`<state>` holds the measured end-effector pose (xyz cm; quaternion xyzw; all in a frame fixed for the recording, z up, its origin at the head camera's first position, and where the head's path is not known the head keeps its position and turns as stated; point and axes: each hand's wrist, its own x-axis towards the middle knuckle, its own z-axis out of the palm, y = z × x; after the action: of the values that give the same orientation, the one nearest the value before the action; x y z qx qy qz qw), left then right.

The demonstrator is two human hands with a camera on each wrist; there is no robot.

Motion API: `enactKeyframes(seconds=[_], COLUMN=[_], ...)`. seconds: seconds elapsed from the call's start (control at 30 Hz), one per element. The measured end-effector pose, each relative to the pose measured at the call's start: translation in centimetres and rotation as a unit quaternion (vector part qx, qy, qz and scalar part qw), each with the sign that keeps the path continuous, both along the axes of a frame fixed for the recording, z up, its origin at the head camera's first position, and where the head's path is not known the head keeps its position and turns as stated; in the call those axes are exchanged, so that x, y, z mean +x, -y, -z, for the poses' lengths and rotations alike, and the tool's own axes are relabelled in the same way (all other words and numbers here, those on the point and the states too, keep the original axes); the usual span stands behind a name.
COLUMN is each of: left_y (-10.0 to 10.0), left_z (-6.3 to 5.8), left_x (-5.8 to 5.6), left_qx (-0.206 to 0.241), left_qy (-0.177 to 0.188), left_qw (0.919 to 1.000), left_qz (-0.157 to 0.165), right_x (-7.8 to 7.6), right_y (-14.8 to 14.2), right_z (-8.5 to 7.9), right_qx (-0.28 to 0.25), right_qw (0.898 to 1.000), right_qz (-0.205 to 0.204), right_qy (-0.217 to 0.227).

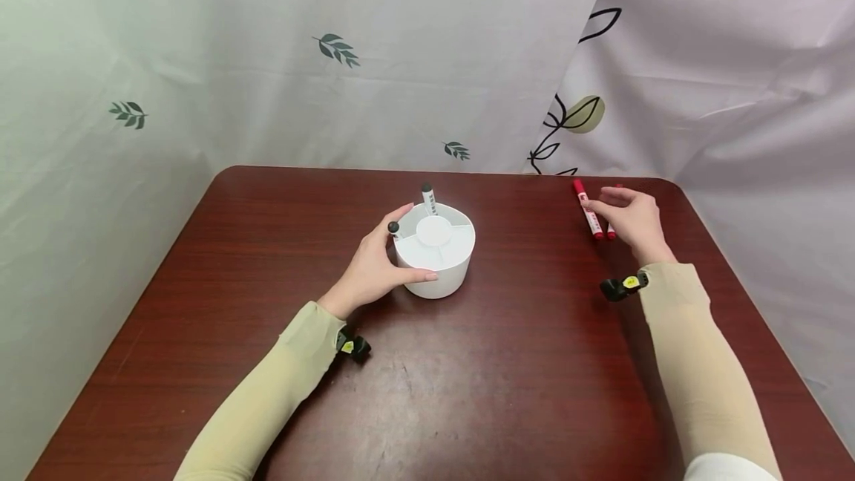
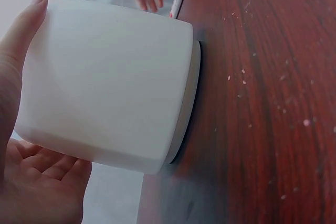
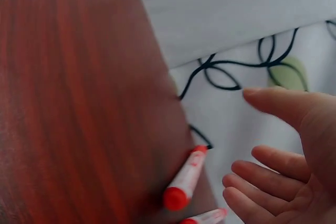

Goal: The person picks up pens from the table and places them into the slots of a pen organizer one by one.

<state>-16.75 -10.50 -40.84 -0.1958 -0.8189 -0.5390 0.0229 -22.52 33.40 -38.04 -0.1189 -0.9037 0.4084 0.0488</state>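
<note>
A round white desk organizer [image 1: 444, 277] with divided compartments stands upright on the table. My left hand [image 1: 367, 273] holds it from the left, thumb along its front wall and fingers round the far side; in the left wrist view the smooth wall of the organizer [image 2: 110, 82] fills the grasp. Two black-capped markers stand in it, one marker [image 1: 430, 201] at the back and another marker [image 1: 395, 230] by the left fingers. My right hand [image 1: 636, 223] hovers over two red markers, the left one [image 1: 588, 210] and the right one [image 1: 611, 233]; in the right wrist view its fingers [image 3: 273, 179] are apart from both.
The dark red wooden table [image 1: 521, 362] ends at a back edge close behind the red markers. A pale curtain with leaf prints [image 1: 401, 58] hangs behind the table. Each sleeve carries a small black wrist camera [image 1: 623, 286].
</note>
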Motion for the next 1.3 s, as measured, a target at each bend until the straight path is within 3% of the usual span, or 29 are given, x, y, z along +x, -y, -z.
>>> enactKeyframes(seconds=[0.37, 0.6, 0.93, 1.07, 1.3], left_y=[0.0, -0.1, 0.0, 0.0, 0.1], left_z=[0.1, 0.2, 0.3, 0.3, 0.3], left_x=[0.0, -0.1, -0.2, -0.2, -0.3], left_qx=[0.006, 0.002, 0.002, 0.001, 0.000], left_qy=[0.006, 0.002, 0.002, 0.002, 0.003], left_qw=[0.9999, 1.0000, 1.0000, 1.0000, 1.0000], left_qz=[0.006, 0.007, 0.007, 0.005, 0.006], right_x=[-0.5, -0.5, 0.2, 0.6, 0.9], right_y=[0.3, 1.0, 1.9, 2.1, 2.2], right_z=[1.7, 2.1, 2.5, 2.5, 2.9], right_qx=[0.010, 0.048, 0.067, 0.069, 0.091], right_qw=[0.999, 0.998, 0.993, 0.992, 0.991], right_qz=[-0.014, -0.028, -0.091, -0.101, -0.099], right_qy=[0.035, 0.020, 0.018, 0.026, 0.000])
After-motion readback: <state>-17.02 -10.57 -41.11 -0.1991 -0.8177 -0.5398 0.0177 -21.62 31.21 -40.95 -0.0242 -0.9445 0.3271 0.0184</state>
